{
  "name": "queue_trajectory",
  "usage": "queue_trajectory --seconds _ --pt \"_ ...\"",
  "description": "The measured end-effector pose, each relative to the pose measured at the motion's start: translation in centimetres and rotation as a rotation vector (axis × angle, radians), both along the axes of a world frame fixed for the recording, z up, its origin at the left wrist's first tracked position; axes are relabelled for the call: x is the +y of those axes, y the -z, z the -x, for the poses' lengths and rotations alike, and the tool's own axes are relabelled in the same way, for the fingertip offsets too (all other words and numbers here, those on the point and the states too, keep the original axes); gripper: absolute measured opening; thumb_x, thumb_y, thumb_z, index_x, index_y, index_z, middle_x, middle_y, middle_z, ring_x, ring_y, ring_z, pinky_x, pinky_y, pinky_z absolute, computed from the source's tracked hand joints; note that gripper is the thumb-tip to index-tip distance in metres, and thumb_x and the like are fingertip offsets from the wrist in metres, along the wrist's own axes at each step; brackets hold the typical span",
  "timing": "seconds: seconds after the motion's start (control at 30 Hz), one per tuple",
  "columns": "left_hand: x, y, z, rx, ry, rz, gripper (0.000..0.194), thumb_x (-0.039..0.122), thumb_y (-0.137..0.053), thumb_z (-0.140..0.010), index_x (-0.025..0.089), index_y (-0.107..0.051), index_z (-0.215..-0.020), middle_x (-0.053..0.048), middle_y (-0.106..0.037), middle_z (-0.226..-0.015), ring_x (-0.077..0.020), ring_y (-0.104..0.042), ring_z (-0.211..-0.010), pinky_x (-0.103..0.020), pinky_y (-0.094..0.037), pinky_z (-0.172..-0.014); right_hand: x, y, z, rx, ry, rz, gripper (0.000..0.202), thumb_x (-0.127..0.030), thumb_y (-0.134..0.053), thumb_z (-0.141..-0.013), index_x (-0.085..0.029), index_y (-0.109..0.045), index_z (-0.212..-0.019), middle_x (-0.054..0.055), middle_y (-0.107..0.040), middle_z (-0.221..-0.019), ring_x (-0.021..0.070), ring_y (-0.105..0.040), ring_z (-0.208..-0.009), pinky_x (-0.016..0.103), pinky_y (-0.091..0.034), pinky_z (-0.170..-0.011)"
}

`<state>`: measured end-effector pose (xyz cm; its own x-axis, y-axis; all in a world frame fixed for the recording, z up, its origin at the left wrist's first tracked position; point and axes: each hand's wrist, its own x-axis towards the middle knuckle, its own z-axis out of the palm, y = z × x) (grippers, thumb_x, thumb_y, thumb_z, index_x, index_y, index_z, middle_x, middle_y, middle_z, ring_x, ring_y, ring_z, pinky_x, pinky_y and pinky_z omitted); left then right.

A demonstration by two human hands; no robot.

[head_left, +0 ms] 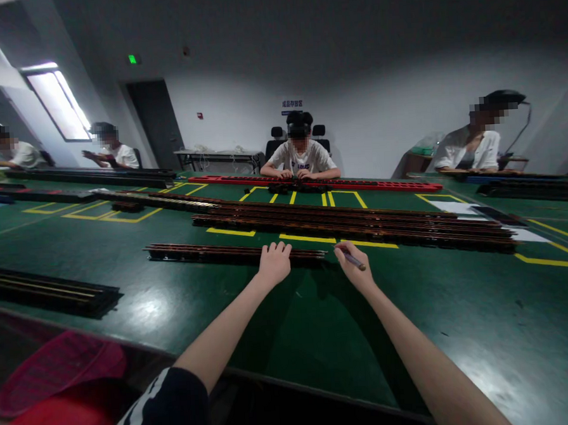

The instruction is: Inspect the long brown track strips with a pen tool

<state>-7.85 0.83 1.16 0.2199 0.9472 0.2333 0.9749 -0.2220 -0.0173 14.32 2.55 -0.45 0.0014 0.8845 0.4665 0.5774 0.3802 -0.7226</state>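
A long, narrow, dark brown-black rail (pixel 205 251) lies crosswise on the green table in front of me. My left hand (pixel 274 264) rests near its right part, fingers curled over it and holding it down. Just past the rail's right end is my right hand (pixel 356 269), closed around a slim, pen-like tool (pixel 354 260). The tool's tip points left toward the rail's metal end; whether they touch I cannot tell. Behind both hands lies a bundle of similar long rails (pixel 351 225).
More dark rails (pixel 45 291) lie at the left on the green table (pixel 185 325). A long red rail (pixel 382 186) sits before a person (pixel 300 158) opposite. White papers (pixel 527 234) lie at right. A pink basket (pixel 58 370) stands below the table's left front edge.
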Motion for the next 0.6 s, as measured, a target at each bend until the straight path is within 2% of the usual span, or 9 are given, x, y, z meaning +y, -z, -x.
queue_trajectory --seconds 0.13,0.27,0.4,0.6 --pt "-0.4 0.1 3.8 0.021 -0.049 -0.010 0.044 0.016 -0.034 -0.089 0.013 -0.051 -0.130 -0.015 -0.058 -0.129 -0.0278 -0.053 -0.118 -0.047 -0.040 -0.102 -1.1 0.2 2.1 -0.104 -0.185 -0.003 0.030 -0.046 -0.042 -0.089 -0.021 -0.059 -0.093 0.007 -0.067 -0.089 0.0196 -0.064 -0.075 0.032 -0.052 -0.066" --pt "-1.3 0.1 7.7 0.101 -0.082 -0.058 0.043 0.013 -0.038 -0.086 0.015 -0.054 -0.126 -0.014 -0.060 -0.122 -0.0287 -0.054 -0.113 -0.045 -0.042 -0.096 -2.2 0.1 3.5 -0.197 -0.313 0.001 0.032 -0.046 -0.039 -0.092 -0.022 -0.060 -0.097 0.007 -0.067 -0.094 0.0200 -0.065 -0.081 0.033 -0.053 -0.071" --pt "-2.9 -0.2 11.8 0.112 -0.126 -0.028 0.043 0.007 -0.037 -0.083 0.014 -0.056 -0.121 -0.013 -0.063 -0.114 -0.0261 -0.056 -0.109 -0.040 -0.040 -0.097 -2.4 0.3 3.9 -0.236 -0.337 0.049 0.031 -0.045 -0.039 -0.093 -0.022 -0.059 -0.101 0.008 -0.067 -0.096 0.0206 -0.065 -0.080 0.033 -0.054 -0.068" --pt "-5.5 -1.1 18.7 0.114 -0.259 0.055 0.044 0.002 -0.041 -0.073 0.018 -0.058 -0.110 -0.009 -0.065 -0.106 -0.0243 -0.059 -0.101 -0.036 -0.042 -0.091 -2.2 0.8 3.9 -0.305 -0.332 0.038 0.030 -0.044 -0.038 -0.093 -0.023 -0.060 -0.096 0.008 -0.068 -0.096 0.0219 -0.065 -0.085 0.036 -0.055 -0.073"
